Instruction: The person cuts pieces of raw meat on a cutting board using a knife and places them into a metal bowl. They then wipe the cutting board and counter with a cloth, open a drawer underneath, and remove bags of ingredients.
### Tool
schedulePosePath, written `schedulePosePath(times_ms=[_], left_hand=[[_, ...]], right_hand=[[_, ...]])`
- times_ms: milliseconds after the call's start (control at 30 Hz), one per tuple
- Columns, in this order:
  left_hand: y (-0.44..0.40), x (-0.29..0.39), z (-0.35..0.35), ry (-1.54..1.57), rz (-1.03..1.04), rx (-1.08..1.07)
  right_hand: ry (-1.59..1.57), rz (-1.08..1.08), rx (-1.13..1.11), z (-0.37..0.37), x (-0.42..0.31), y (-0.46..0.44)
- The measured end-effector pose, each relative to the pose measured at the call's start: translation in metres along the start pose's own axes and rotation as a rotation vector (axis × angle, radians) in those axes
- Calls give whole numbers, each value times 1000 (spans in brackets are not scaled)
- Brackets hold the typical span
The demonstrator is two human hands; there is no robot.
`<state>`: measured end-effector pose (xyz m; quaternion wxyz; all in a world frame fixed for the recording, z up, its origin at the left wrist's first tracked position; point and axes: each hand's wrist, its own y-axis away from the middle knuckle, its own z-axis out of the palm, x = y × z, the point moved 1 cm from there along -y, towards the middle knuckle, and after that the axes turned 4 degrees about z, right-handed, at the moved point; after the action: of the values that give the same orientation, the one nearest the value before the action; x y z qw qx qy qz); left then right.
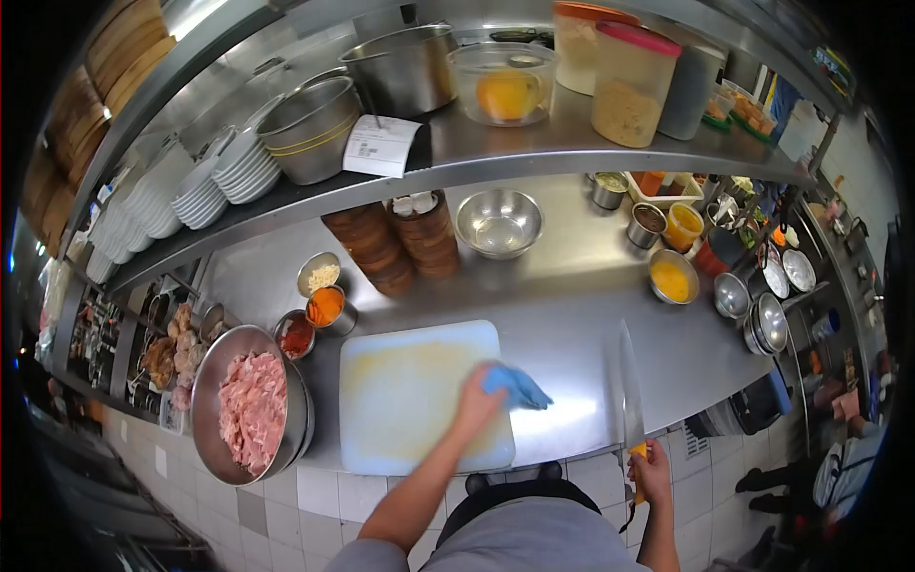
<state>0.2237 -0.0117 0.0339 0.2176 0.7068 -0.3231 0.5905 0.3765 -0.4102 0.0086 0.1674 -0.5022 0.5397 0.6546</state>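
Observation:
My left hand [478,398] is closed on a blue cloth [518,386] at the right edge of a white cutting board [410,391], whose surface has yellowish stains. The cloth's free end hangs over the steel counter [562,348]. My right hand [651,469] grips the yellow handle of a long knife [629,391] near the counter's front edge, its blade pointing away from me. Left of the board, a large steel bowl [202,405] holds sliced raw meat [254,412].
Small containers of orange [325,306] and red food [295,336] stand behind the meat bowl. An empty steel bowl [499,223] sits below the shelf [477,157]. At right are a bowl of yellow liquid [670,281] and a person's sleeve [848,474].

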Motion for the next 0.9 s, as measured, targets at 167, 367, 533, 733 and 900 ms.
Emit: schedulePosePath(times_ms=[167, 367, 533, 733, 900], left_hand=[[-139, -24, -128, -297, 275, 204], [-224, -153, -142, -1030, -123, -69], [-233, -113, 5, -1030, -231, -123], [-173, -51, 110, -1029, -37, -230], [-46, -32, 157, -1183, 205, -224]], right_hand=[[-52, -3, 24, -27, 0, 13], [-46, 58, 75, -57, 14, 40], [-77, 58, 69, -77, 28, 37], [-55, 2, 13, -76, 8, 12], [-70, -27, -32, -68, -10, -1]])
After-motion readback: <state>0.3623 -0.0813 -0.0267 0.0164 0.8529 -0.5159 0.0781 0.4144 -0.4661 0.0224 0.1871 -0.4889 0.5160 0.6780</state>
